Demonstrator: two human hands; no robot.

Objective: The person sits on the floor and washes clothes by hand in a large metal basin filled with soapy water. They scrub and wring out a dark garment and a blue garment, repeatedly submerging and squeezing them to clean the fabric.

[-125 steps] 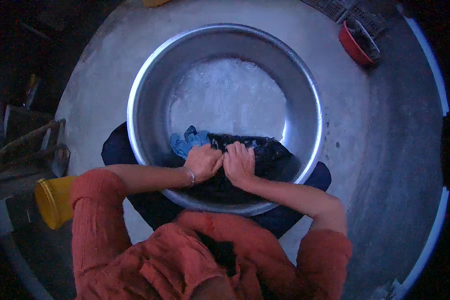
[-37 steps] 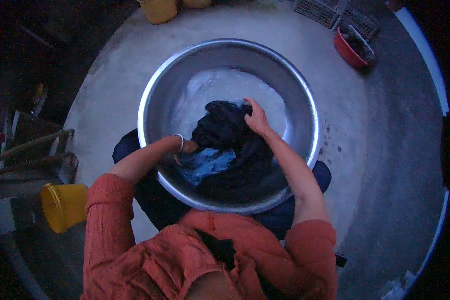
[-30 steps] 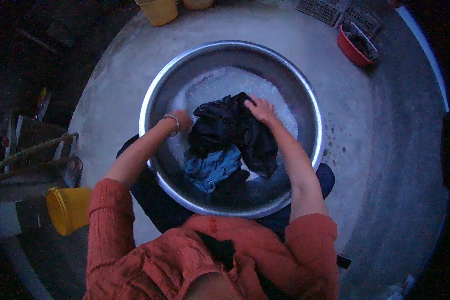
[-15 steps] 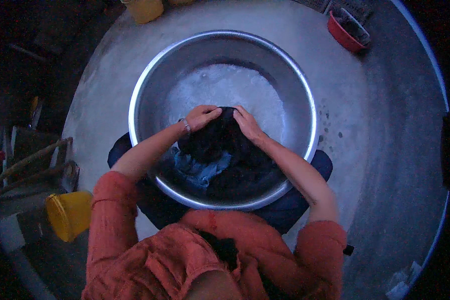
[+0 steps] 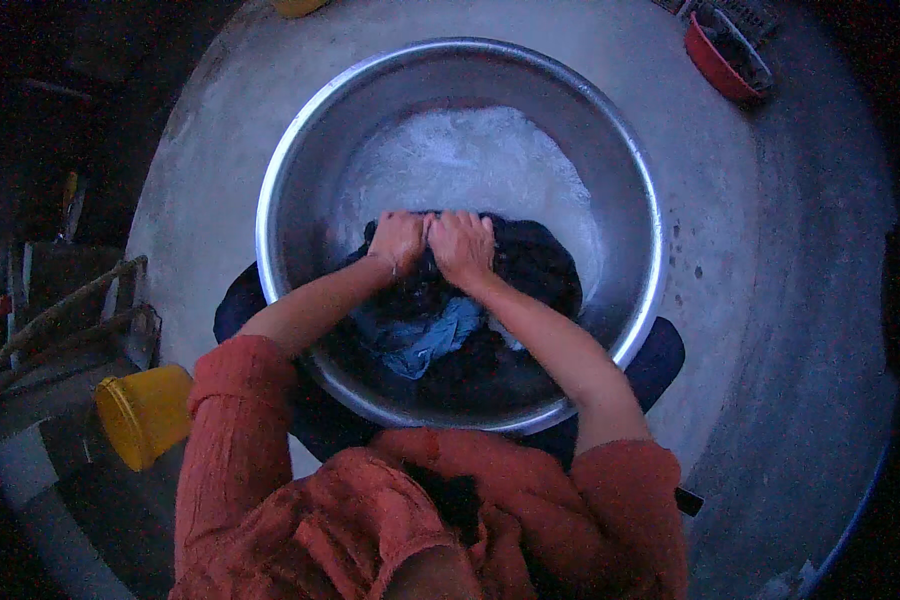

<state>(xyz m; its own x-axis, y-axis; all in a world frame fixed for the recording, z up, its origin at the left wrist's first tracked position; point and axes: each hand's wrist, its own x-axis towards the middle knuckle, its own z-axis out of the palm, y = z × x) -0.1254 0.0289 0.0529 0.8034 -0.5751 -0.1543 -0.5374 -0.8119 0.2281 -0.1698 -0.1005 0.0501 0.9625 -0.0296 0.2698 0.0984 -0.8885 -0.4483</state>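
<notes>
So both hands are down in a big round metal basin point(image 5: 625, 190) that sits on a grey concrete floor point(image 5: 770, 300), roughly in the middle of the lit patch. The left hand point(image 5: 398, 240) and right hand point(image 5: 463, 245) are side by side, knuckles touching, each grip closed tight on a bunched dark wet garment point(image 5: 535, 270) that lies in the near half of the basin. A lighter blue piece of cloth point(image 5: 425, 340) pokes out from under the dark one, between the forearms. The far half of the basin holds white soapy foam point(image 5: 470, 160), just beyond the fingers.

Around it: a yellow bucket point(image 5: 145, 415) lying on its side off the floor's left edge near the person's left elbow, and a red bowl point(image 5: 720, 60) up at the far right corner, well apart from the basin. The person wears orange-red sleeves point(image 5: 235, 430) pushed up to the elbows.
</notes>
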